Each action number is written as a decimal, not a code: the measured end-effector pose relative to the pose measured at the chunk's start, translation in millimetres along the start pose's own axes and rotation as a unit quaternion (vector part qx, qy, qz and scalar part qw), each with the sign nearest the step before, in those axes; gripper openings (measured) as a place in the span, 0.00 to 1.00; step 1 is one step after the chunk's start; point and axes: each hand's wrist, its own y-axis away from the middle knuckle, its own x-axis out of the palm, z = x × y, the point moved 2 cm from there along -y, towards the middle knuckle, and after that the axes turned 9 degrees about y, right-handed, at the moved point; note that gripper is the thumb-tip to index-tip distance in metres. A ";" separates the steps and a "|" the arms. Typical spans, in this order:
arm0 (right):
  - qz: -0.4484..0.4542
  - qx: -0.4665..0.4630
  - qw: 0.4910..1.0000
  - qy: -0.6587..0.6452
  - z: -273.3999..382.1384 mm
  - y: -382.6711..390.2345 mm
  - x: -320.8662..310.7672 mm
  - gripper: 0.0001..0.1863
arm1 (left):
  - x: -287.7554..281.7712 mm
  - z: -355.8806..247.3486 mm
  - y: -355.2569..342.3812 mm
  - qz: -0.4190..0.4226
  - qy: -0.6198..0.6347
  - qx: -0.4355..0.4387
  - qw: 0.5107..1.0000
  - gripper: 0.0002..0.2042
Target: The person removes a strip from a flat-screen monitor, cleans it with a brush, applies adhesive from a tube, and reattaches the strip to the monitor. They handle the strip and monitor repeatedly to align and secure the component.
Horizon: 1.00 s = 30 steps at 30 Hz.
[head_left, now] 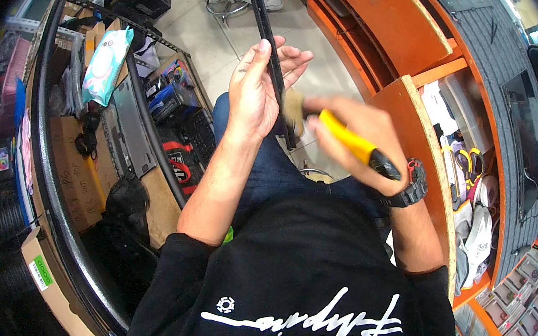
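My left hand holds a long, thin black bar upright in front of me, thumb on one side, with the other fingers partly spread behind it. Its exact kind I cannot make out. In my right hand, blurred by motion, is a brush with a yellow and black handle. The pale bristles are against or just beside the bar's lower part, below my left fingers. Both hands are above my lap, where my jeans show.
On my left, a black-framed shelf carries a teal wipes pack, a grey laptop-like panel and cardboard. An orange cabinet with open compartments stands at right, scissors inside. Another person's shoe and a chrome stool base are ahead.
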 end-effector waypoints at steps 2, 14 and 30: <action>-0.069 -0.035 0.996 0.040 -0.4 -3.4 7.1 0.13 | 6.9 2.5 2.0 0.004 0.026 -0.001 1.000 0.15; -0.061 -0.084 0.994 0.041 0.5 -0.6 26.2 0.12 | 22.6 -6.0 12.4 -0.005 -0.062 0.091 0.994 0.16; 0.085 -0.016 0.992 -0.091 4.4 20.6 -12.6 0.12 | -7.5 -26.4 -1.1 -0.020 0.037 0.052 0.998 0.16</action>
